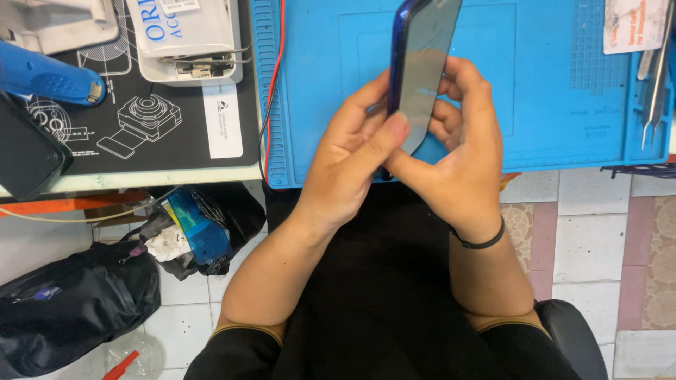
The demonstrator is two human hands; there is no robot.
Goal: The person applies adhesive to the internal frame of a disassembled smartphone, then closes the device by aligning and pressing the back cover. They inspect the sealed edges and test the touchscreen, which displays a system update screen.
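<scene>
Holding: blue phone (420, 67) upright on edge over the blue mat (549, 105), at 12 o'clock.
Left hand (348, 165): fingers clamped on lower edge, thumb pressing.
Right hand (458, 151): fingers wrapped behind phone.
Advice: steady, even thumb pressure seems best.

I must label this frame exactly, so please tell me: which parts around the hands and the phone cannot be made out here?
Head view only:
- The slim blue-edged smartphone: its top is cut off by the upper edge; its lower end is hidden by the left hand and right hand.
- Its back: turned away, unseen.
- The metal tweezers on the blue silicone work mat: cut off by the right edge.
</scene>
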